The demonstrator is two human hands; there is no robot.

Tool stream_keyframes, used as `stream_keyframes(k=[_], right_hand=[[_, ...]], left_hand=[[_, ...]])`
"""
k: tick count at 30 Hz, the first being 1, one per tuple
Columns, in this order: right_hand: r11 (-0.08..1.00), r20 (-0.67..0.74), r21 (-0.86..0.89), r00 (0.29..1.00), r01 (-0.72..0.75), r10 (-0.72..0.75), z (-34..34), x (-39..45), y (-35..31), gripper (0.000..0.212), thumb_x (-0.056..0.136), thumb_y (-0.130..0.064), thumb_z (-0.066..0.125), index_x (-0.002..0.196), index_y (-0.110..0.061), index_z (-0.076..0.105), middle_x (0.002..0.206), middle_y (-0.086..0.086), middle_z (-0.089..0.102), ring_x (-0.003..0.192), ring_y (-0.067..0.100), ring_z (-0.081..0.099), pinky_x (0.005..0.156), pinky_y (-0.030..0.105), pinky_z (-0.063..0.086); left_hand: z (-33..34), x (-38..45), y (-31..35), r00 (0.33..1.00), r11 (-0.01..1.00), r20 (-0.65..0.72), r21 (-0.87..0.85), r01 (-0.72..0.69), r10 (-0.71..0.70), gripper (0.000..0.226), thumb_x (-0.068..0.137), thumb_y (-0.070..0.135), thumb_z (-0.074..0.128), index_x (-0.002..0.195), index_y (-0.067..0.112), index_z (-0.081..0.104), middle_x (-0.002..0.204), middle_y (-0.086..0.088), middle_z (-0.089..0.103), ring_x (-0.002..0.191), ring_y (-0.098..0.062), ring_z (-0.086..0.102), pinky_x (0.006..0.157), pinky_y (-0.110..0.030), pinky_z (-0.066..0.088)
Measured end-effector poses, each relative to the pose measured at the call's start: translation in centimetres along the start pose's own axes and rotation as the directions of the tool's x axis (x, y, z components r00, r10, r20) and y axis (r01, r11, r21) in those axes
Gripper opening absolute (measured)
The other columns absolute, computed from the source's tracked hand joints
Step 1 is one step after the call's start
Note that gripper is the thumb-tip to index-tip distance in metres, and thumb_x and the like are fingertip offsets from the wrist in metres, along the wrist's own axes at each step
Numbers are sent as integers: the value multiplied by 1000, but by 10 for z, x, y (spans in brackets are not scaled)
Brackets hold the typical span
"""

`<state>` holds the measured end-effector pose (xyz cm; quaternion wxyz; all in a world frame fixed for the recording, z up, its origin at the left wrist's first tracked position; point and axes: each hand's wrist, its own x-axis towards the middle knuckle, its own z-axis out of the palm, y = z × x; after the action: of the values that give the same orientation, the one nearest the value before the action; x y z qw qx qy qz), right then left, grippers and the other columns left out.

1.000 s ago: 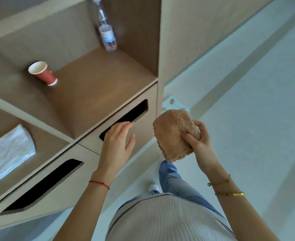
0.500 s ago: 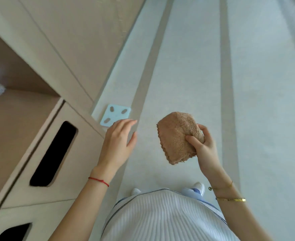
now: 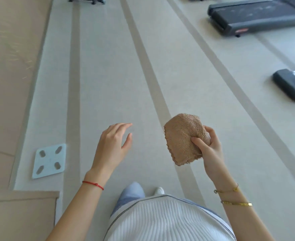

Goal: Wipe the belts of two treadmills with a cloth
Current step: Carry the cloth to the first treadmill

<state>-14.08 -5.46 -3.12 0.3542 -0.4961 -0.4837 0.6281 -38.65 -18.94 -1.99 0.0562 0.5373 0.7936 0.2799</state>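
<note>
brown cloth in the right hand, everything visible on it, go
The brown cloth is a tan, fluffy terry-like towel, folded or bunched into a thick rounded pad with a scalloped stitched edge showing down its left side. It looks dry and clean, though fine dirt could not be told here. The right hand grips it from the right, thumb pressed across its front and fingers curled behind. It is held in the air above the striped floor, roughly upright, touching nothing else. The left hand is apart from it.

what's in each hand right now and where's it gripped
The right hand grips the folded cloth at its right side, thumb in front, fingers behind. The left hand holds nothing.
</note>
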Motion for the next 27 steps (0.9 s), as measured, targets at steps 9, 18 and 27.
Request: stream_keyframes(k=[9,18,27], right_hand=[[995,-199,101,980,2,18,-62,104,-12,34,89,4,60,115,-18,56,72,-14,67,64,3,61,51,17,48],[988,-314,154,949,21,29,-98,279,-57,34,88,2,63,109,-26,58,75,-11,68,68,5,61,56,21,48],[977,-421,200,907,75,17,-135,455,-128,34,88,-1,65,111,-25,57,86,0,66,75,15,59,60,30,46]], left_hand=[[84,136,50,991,998,126,-46,-40,46,26,95,13,61,120,11,67,115,-5,70,109,-26,63,91,-37,50],[169,334,89,966,987,211,-90,-132,149,26,97,20,57,121,16,67,115,1,68,110,-19,60,88,-32,47],[233,544,144,923,963,280,-121,-241,266,26,99,22,55,121,19,67,119,5,66,113,-13,57,87,-19,39]])
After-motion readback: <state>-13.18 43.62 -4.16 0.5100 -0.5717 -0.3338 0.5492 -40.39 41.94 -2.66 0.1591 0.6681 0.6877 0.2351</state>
